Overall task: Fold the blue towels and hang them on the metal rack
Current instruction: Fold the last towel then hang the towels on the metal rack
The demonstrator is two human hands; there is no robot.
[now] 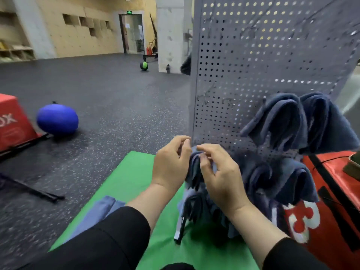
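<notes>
A grey perforated metal rack (253, 61) stands upright at the right. Several folded dark blue towels hang on it: one pair high up (298, 121) and another lower (282, 178). At the rack's lower left edge hangs a blue towel (194, 168) that both hands are on. My left hand (171, 164) curls its fingers at the towel's top left. My right hand (220, 172) pinches the towel's top edge from the right. Another lighter blue towel (101, 209) lies on the green mat by my left arm.
A green mat (132, 184) covers the floor under me. A red box (335, 191) stands right of the rack. A blue ball (57, 119) and a red plyo box (11, 121) sit at the left, with black bars (33, 190) on the dark rubber floor.
</notes>
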